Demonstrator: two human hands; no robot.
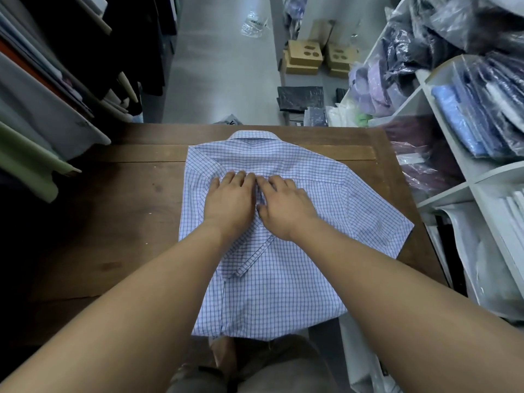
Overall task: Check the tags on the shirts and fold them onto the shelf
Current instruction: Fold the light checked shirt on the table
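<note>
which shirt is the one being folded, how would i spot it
Find the brown wooden table in the middle. One shirt lies spread on it, collar at the far edge, with the left hand and right hand resting on its middle. Unlike the bagged shirts on the white shelf at the right, it is unbagged, pale blue with a fine check.

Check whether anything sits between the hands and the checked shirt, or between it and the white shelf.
Nothing between them: the left hand and right hand both press flat on the blue-and-white checked shirt. Toward the white shelf, the nearest compartments already hold plastic-bagged shirts.
</note>
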